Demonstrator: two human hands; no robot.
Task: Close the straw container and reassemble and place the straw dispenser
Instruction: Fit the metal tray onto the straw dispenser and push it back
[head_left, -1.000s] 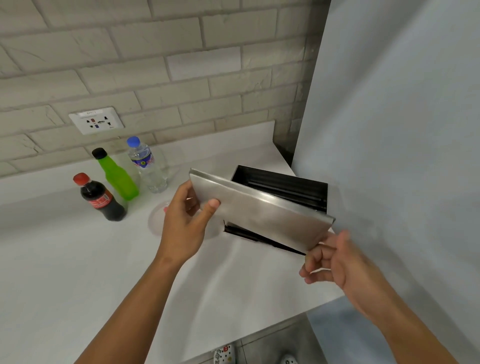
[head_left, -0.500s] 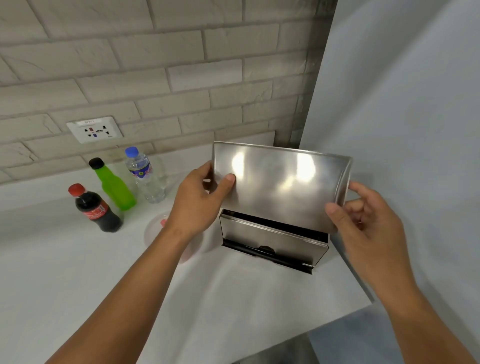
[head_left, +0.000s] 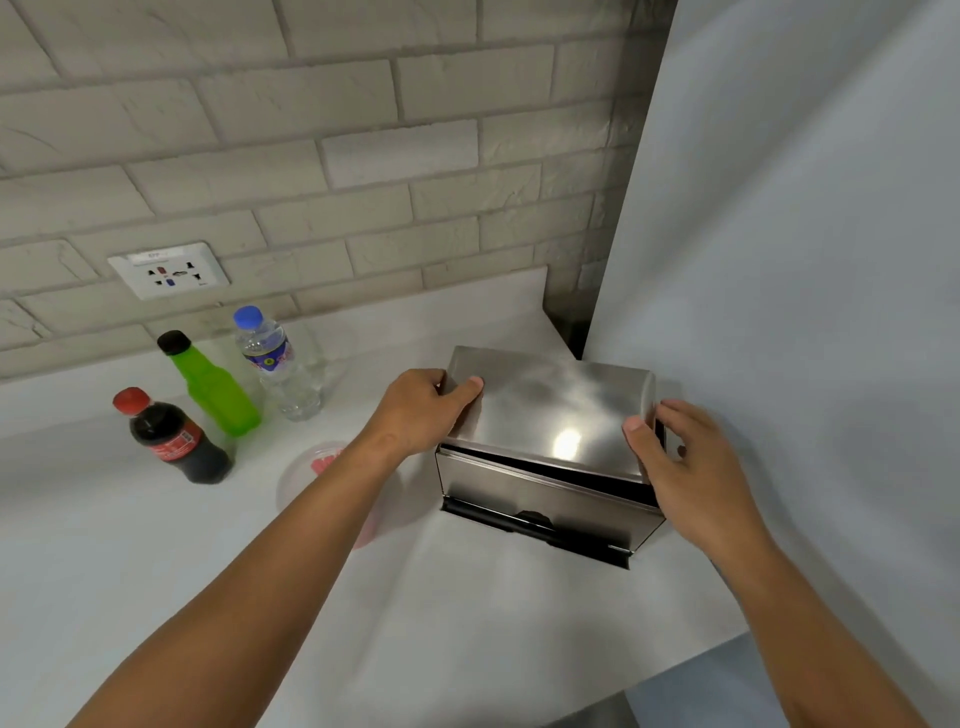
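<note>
A stainless steel straw dispenser stands on the white counter near the right wall, its black dispensing slot facing me. Its steel lid lies nearly flat on top of the box, with a dark gap still showing along the front edge. My left hand grips the lid's left end, thumb on top. My right hand grips the lid's right front corner, thumb on top and fingers around the side. A round clear container with something pink inside sits left of the dispenser, partly hidden by my left forearm.
A cola bottle, a green bottle and a water bottle stand at the back left. A wall socket is set in the brick wall. A pale blue wall is close on the right. The counter edge runs in front.
The lid was held tilted above the open box, then upright in both hands. Now it has come down flat onto the top of the dispenser, both hands still on it.
</note>
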